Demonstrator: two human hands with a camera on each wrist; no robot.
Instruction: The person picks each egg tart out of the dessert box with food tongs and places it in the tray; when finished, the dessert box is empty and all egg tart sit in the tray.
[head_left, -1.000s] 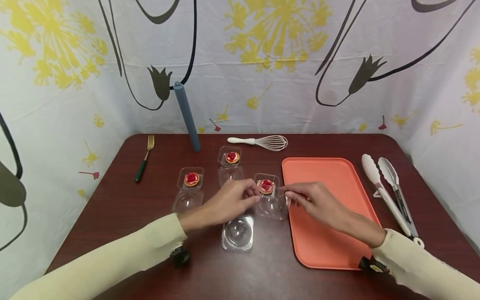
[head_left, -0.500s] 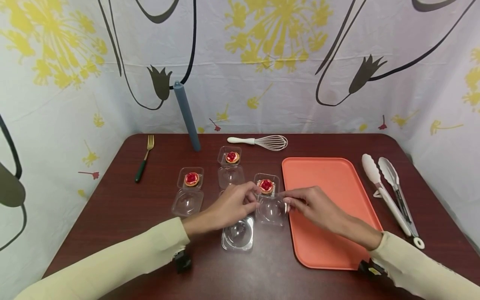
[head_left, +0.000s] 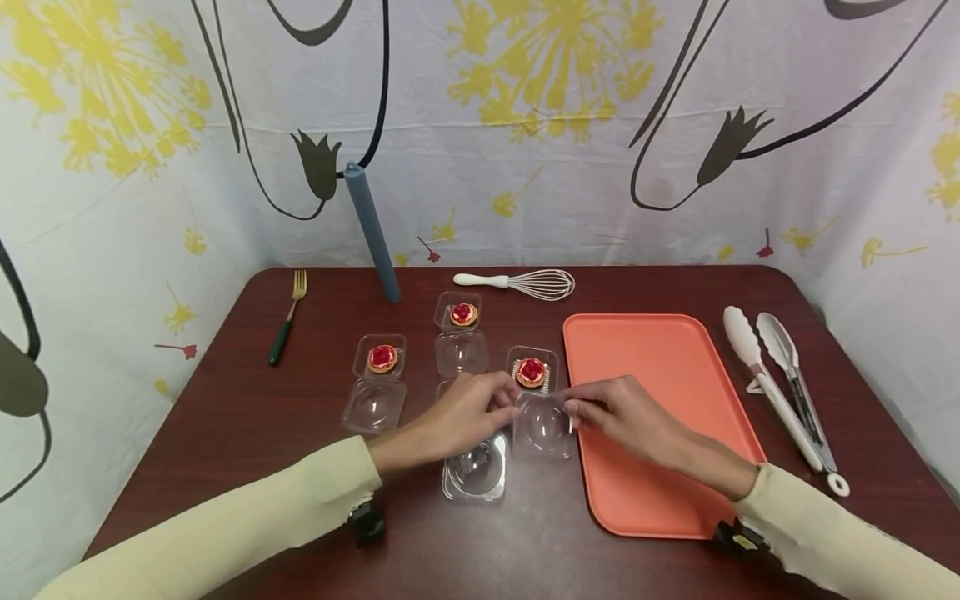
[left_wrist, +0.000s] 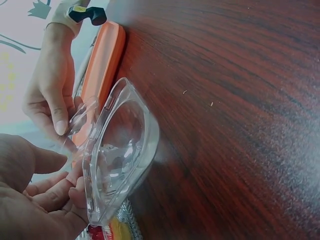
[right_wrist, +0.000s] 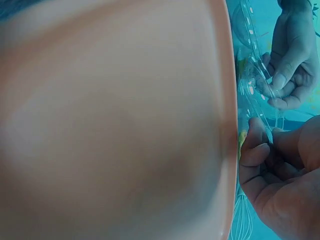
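Pinching the clear lid (head_left: 543,429) with my right hand (head_left: 632,412), my left hand (head_left: 471,415) curled at its left edge, grip unclear to me, red-topped tart (head_left: 532,372) in the open container (head_left: 551,358) beside the orange tray (head_left: 637,500)

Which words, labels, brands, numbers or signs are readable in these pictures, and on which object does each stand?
No text is readable.
Yellow patch on the right wrist's black device: too small to tell whether it bears writing.
Clear containers and orange tray: no readable text.
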